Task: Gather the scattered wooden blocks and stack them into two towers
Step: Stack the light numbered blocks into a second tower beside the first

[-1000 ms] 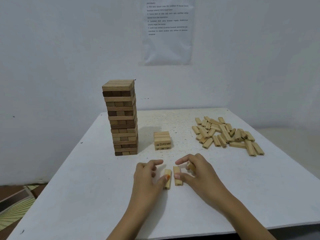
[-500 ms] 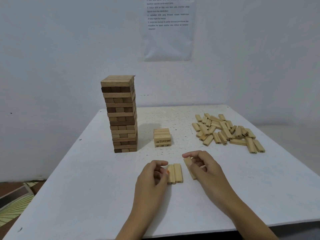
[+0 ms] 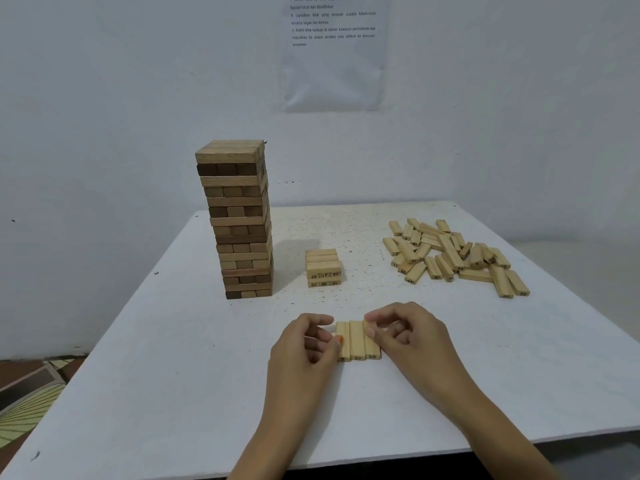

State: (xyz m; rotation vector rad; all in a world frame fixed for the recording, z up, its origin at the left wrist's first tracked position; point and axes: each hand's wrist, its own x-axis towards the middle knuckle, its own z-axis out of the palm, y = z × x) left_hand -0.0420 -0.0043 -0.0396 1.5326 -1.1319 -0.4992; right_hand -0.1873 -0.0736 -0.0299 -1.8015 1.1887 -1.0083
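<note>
Two hands work at the near middle of one white desk [image 3: 166,393]. Between them lies a row of three blocks [image 3: 356,341], flat and side by side, long sides touching, numbered ends toward the viewer. The left hand [image 3: 304,344] has its fingers curled, its grip closed on the left edge of the row, thumb tip against the left block. The right hand [image 3: 408,337] has its fingers curled too, with thumb and forefinger pinching the far end of the right block. Beyond the hands, near the desk's centre, stands one short stack [image 3: 323,268] of pale blocks, a few layers high; numbers show on three block ends in each of two layers. To its left, close but apart, rises one tall tower [image 3: 239,220] of many crossed layers, light and dark, three ends per layer where ends show. At far right lies one loose pile [image 3: 453,254] of well over twenty blocks, jumbled and overlapping. One printed sheet [image 3: 334,53] hangs on the wall behind.
</note>
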